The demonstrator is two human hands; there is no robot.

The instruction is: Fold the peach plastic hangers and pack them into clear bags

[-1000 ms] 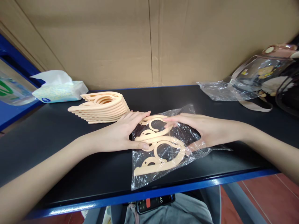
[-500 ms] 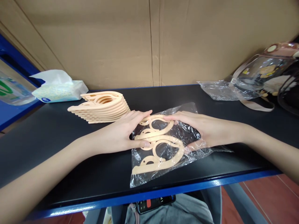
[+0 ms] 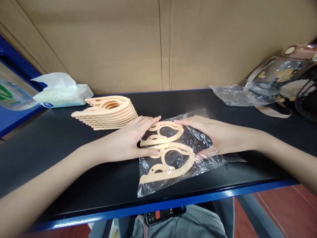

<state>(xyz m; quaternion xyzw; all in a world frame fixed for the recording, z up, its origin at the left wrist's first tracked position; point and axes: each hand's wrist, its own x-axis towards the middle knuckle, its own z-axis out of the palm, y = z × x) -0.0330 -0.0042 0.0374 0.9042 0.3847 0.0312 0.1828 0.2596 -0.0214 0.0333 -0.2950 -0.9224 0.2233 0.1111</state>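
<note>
Peach plastic folding hangers [image 3: 178, 172] lie folded inside a clear plastic bag [image 3: 148, 192] on the black tabletop, one set above the other. My left hand [image 3: 128, 138] holds them at the bag's left edge, its thumb across the middle and its fingers at the far edge. From the right, my right hand [image 3: 210, 135] grips the hangers' curved ends through the film, thumb and fingers spread around them. Some film wrinkles beneath the right palm. Just beyond my left hand sits a neat stack of matching folding hangers [image 3: 111, 115].
A tissue pack [image 3: 64, 96] stands at the back left, near a clear bottle-like container [image 3: 15, 94]. Back right are another clear bag [image 3: 232, 96], a strap [image 3: 272, 112] and a transparent bottle [image 3: 272, 74]. A phone [image 3: 165, 215] rests on my lap below the blue table edge [image 3: 198, 201].
Inside the bag, the upper hanger has shifted slightly left. My hands keep almost the same place, the right fingertips a little higher.
</note>
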